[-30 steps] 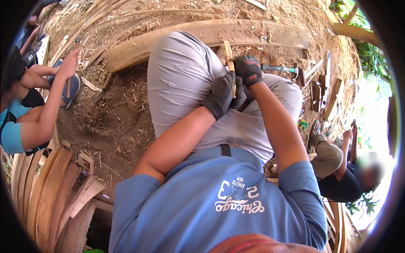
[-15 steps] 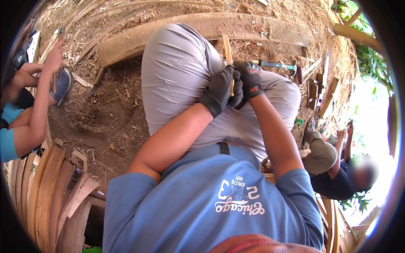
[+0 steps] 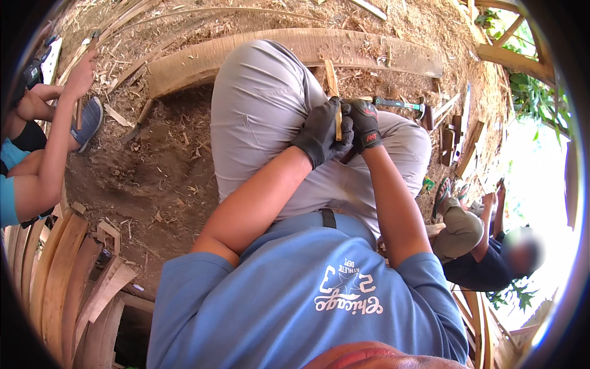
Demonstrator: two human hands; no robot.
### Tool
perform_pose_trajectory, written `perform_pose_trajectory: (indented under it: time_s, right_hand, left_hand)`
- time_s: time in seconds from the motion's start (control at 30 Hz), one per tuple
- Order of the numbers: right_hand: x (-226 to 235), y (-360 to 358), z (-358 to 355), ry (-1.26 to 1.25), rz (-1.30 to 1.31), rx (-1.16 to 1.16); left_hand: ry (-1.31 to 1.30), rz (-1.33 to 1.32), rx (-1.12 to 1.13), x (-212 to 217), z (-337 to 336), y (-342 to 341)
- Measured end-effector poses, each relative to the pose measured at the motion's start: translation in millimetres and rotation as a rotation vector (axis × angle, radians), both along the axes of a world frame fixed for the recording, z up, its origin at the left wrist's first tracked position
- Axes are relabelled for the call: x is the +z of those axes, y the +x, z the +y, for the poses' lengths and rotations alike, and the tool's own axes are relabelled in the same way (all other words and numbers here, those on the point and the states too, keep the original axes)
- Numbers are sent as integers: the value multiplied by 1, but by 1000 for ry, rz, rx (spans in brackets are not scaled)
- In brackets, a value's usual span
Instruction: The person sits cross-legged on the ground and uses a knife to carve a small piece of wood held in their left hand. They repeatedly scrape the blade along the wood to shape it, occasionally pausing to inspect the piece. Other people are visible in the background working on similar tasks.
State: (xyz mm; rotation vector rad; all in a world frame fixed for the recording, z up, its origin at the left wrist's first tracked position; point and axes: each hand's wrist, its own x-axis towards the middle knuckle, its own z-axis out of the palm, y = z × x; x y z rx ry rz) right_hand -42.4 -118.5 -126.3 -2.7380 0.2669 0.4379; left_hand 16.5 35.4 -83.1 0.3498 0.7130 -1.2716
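wood strip (image 3: 332, 80) grasped in my left hand (image 3: 319, 128); right hand (image 3: 365, 125), can't tell. likely steadying step; next needs firm grip.

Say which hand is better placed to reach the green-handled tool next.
Right, I'd judge: the right hand is nearer the green-handled tool, while the left hand holds the wooden strip.

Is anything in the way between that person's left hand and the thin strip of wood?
Only a dark glove: the left hand inside it is closed around the strip of wood. Nothing else visible stands between them.
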Motion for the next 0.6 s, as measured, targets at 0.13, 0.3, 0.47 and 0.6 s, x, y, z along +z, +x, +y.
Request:
perform_pose_trajectory:
  time_s: [0.13, 0.3, 0.47, 0.6]
  right_hand:
    - [2, 0, 2, 33, 11, 12]
    - [-8, 5, 3, 12, -62, 21]
    - [-12, 13, 7, -87, -79, 10]
    - [-23, 37, 4, -204, 144, -114]
  left_hand:
    - [-2, -16, -10, 1, 1, -2]
    - [-72, -2, 26, 0, 6, -2]
    - [-155, -38, 77, 2, 9, -1]
    - [-151, -74, 42, -3, 8, -3]
